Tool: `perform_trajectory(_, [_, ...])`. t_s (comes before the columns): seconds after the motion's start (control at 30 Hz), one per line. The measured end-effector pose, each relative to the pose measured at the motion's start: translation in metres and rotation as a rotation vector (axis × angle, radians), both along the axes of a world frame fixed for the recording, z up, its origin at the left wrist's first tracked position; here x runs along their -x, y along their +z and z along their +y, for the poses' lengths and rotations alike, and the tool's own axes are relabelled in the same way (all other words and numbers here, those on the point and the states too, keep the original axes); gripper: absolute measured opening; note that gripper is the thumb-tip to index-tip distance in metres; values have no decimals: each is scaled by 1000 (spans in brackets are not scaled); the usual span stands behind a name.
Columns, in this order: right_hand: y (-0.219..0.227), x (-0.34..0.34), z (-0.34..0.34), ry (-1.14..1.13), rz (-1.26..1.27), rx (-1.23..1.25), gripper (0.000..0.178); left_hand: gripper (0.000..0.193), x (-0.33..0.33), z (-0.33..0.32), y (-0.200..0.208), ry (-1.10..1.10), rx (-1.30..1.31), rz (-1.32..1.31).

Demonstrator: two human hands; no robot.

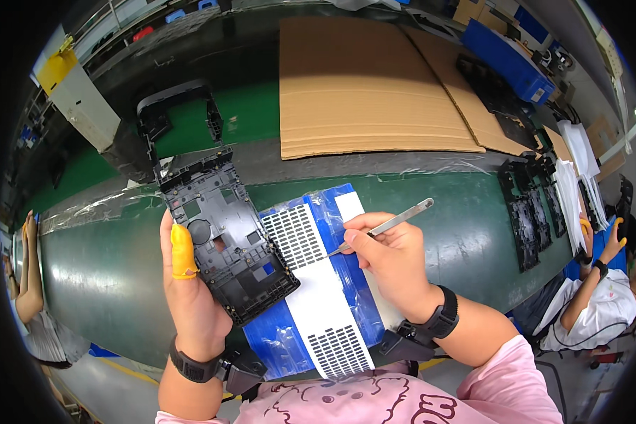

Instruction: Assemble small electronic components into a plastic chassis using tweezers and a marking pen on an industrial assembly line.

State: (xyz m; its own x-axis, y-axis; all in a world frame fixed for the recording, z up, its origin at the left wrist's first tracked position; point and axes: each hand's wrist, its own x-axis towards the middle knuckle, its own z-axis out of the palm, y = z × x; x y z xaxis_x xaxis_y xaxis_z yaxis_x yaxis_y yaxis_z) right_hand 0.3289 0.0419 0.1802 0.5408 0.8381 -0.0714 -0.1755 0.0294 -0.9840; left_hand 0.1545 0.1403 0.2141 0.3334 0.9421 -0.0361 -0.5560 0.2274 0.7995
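Observation:
My left hand (pixel 194 314), a yellow finger cot on its thumb, is closed round the side of a black plastic housing (pixel 222 226) with ribs, cut-outs and a round recess. The housing is tilted, its inner side up, and its frame-like far end reaches away over the table. Pinched in my right hand (pixel 396 265) is a pair of metal tweezers (pixel 406 214). Their tips meet a white sheet (pixel 318 286) beside rows of small black rectangular pieces. This sheet lies across a blue, film-wrapped support (pixel 268 339); another block of black pieces sits at its near end.
A green table (pixel 106 261) spreads around me. Flat cardboard (pixel 374 92) lies at the back, with a blue bin (pixel 505 60) behind it to the right. More black housings (pixel 526 212) stand right. People sit at both sides; one person's hand (pixel 618 237) shows at right.

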Motion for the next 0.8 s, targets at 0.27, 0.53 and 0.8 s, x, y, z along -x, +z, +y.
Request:
perform_trajectory(0.27, [-2,-3,2,47,99,23,12,36,-8,-1,19,-65,-107,89])
perform_trajectory(0.53, [17,-10,-6,102,222,-84,13,36,-27,2,12,-102,-72,2])
perform_trajectory(0.8, [30,14,-21,195,126,-177,16,35,-25,-18,-7,-388,400,-135])
